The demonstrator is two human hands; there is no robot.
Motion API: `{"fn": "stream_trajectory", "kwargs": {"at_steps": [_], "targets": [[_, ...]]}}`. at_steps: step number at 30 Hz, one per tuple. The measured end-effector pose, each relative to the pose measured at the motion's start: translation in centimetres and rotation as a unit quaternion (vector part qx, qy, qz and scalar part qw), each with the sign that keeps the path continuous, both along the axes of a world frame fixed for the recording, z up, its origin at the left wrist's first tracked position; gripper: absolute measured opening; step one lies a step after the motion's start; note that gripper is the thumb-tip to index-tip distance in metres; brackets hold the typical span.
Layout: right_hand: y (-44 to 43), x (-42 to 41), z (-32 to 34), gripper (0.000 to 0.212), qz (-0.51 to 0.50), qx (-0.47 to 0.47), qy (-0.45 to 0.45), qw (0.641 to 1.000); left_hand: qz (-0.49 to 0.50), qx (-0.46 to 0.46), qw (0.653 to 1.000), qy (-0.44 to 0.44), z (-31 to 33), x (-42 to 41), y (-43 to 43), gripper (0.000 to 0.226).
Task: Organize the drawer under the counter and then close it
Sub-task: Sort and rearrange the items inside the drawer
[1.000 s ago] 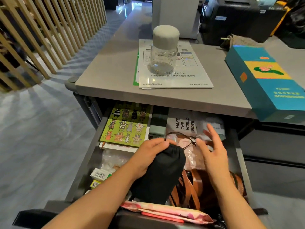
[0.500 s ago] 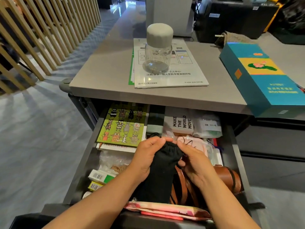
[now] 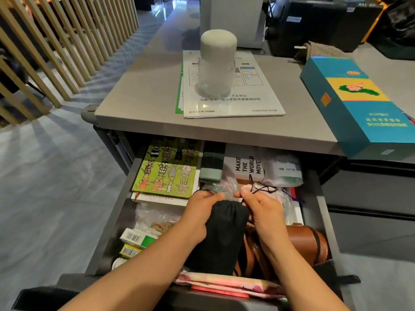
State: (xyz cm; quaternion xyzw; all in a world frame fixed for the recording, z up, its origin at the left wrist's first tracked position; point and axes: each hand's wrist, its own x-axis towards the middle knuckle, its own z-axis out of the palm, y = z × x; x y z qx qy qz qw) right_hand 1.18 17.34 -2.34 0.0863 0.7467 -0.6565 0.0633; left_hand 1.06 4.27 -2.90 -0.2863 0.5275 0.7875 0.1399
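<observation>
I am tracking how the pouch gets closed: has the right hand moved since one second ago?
Yes. The right hand drew back from the white packet toward the black pouch, where it now pinches the drawstring.

Even indoor light; glare on floor (image 3: 45, 167); slat shadows; wide-angle bending at edges; slight motion blur.

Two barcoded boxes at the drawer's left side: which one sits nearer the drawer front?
The small yellow box. The white-and-green box is larger and lies just behind it, farther into the drawer.
</observation>
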Motion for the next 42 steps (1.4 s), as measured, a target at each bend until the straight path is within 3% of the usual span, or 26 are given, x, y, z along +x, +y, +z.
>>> {"fn": "stream_trajectory", "kwargs": {"at_steps": [3,5,8,12,15,17,19,20,24,26,29,32,34,36,38,40,42], "targets": [[-0.3,0.0,-0.2,0.026,-0.001,0.01,0.008,1.0,-0.025,-0.132,0.991,-0.017,-0.4,0.0,0.1,0.047],[-0.2,0.0,-0.2,0.027,0.002,0.01,0.01,1.0,-0.037,-0.246,0.968,0.024,-0.1,-0.2,0.0,0.04],[-0.3,0.2,0.3,0.027,0.018,0.008,0.026,0.999,0.005,-0.31,0.95,0.043,0.4,-0.2,0.0,0.032],[-0.2,0.1,0.7,0.028,0.047,0.024,0.091,0.995,-0.053,-0.232,0.968,0.082,0.7,0.2,-0.1,0.017],[0.0,0.0,0.5,0.029,0.042,0.015,0.088,0.995,-0.121,-0.159,0.975,0.096,1.3,0.5,-0.1,0.037],[0.2,-0.2,0.4,0.023,0.02,0.008,0.052,0.998,-0.202,-0.11,0.966,0.122,1.7,0.8,-0.3,0.038],[0.6,-0.6,0.1,0.025,0.008,-0.018,-0.016,1.0,-0.317,-0.148,0.92,0.177,1.7,1.0,-0.6,0.02],[0.8,-0.6,0.2,0.029,0.013,-0.028,-0.059,0.998,-0.353,-0.185,0.893,0.206,1.5,1.1,-0.8,0.025],[1.6,-0.4,0.8,0.024,0.125,-0.004,-0.222,0.967,-0.354,-0.318,0.819,0.322,1.2,0.6,-0.9,0.016],[2.0,-0.3,1.3,0.024,0.166,-0.044,-0.307,0.936,-0.371,-0.301,0.809,0.343,0.9,0.5,-1.0,0.023],[2.7,-0.5,1.4,0.03,0.197,-0.09,-0.36,0.907,-0.369,-0.218,0.854,0.296,0.4,0.8,-1.1,0.025],[2.9,-0.7,1.3,0.031,0.226,-0.176,-0.359,0.888,-0.233,-0.163,0.935,0.213,0.3,0.5,-1.3,0.023],[3.0,-0.9,1.2,0.031,0.207,-0.143,-0.322,0.913,-0.124,-0.064,0.979,0.15,0.4,0.1,-1.7,0.014],[3.0,-0.9,1.2,0.028,0.16,-0.025,-0.226,0.961,-0.058,0.016,0.994,0.092,0.5,-0.3,-2.3,0.015],[2.5,-0.9,1.2,0.02,0.082,0.079,-0.079,0.99,-0.039,0.039,0.997,0.054,0.7,-0.5,-2.6,0.018],[1.3,-0.7,1.6,0.017,0.105,0.048,0.004,0.993,-0.035,0.061,0.997,0.025,1.1,-0.7,-2.6,0.02],[-0.1,-0.2,1.4,0.036,0.207,-0.031,-0.006,0.978,-0.035,0.107,0.994,-0.015,1.4,-0.9,-2.9,0.026]]}}
